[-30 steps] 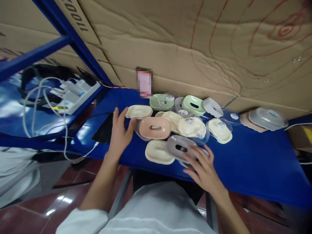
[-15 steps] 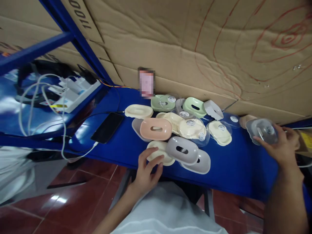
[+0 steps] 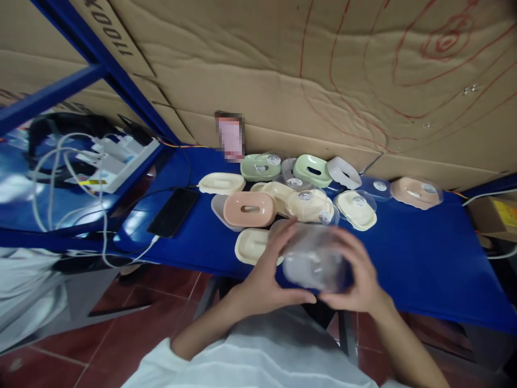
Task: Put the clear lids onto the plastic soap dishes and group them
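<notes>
A clear plastic lid [image 3: 313, 264], smeared by motion, is held above the table's front edge between both my hands. My left hand [image 3: 266, 269] curves around its left side, thumb beneath. Gripping the right side is my right hand [image 3: 357, 275], with its thumb close to the left one. Just behind the left fingers lies a cream soap dish tray [image 3: 250, 247]. Grey soap dish pieces by the lid are mostly hidden. Farther back sit a peach soap dish piece [image 3: 249, 210] with a slot and a cream piece under a clear lid [image 3: 309, 205].
Green soap dish pieces [image 3: 311, 170] stand along the cardboard wall [image 3: 258, 59]. A peach one with a clear lid [image 3: 416, 193] is at the right. On the left are a black phone [image 3: 173, 213] on a cable and a white power strip [image 3: 129, 161]. Blue table [image 3: 428, 258] underneath.
My right hand has brought the clear lid from the far right to the front middle. My left hand has left the cream tray and moved right onto the lid. The view has shifted slightly.
</notes>
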Demonstrator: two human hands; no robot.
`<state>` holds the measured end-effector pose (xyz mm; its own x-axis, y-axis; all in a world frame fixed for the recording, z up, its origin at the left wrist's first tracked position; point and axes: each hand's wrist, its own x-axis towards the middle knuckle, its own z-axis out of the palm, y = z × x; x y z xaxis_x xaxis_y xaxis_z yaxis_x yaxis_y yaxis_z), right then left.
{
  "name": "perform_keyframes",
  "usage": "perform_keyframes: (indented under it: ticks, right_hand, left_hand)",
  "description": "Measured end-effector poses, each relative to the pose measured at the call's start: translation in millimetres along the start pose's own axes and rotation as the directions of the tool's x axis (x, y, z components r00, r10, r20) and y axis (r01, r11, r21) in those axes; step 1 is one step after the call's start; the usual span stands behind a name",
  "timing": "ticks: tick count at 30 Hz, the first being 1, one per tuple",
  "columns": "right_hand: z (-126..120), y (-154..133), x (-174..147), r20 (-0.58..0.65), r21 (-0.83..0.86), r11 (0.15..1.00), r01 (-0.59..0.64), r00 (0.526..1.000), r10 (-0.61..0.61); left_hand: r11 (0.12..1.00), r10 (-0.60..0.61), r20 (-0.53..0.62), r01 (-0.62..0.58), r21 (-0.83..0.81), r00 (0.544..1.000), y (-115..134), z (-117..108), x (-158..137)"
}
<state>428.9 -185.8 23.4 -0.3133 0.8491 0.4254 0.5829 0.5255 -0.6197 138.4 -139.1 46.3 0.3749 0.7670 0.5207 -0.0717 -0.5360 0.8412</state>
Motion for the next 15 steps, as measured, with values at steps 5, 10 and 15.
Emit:
perform_keyframes:
  ticks: [5, 10, 15]
  right_hand:
    - [25.5, 3.1, 114.8, 0.017, 0.012, 0.997, 0.077, 0.997, -0.077]
    - [30.2, 46.1, 195.6, 0.109, -0.284, 0.959, 0.025, 0.994, 0.006]
    - [49.8, -10.3, 183.1, 0.250, -0.089, 0.966, 0.244, 0.944, -0.215]
  left_hand:
    - [0.990, -0.114, -0.315, 0.135, 0.044, 0.942, -16.0, -23.1, -15.8]
    - [0.936, -0.080, -0.532, 0.246, 0.250, 0.843, -25.7, -53.9, -30.0]
    - [0.953, -0.119, -0.521, 0.245, 0.178, 0.845, -30.4, -64.0, -2.6]
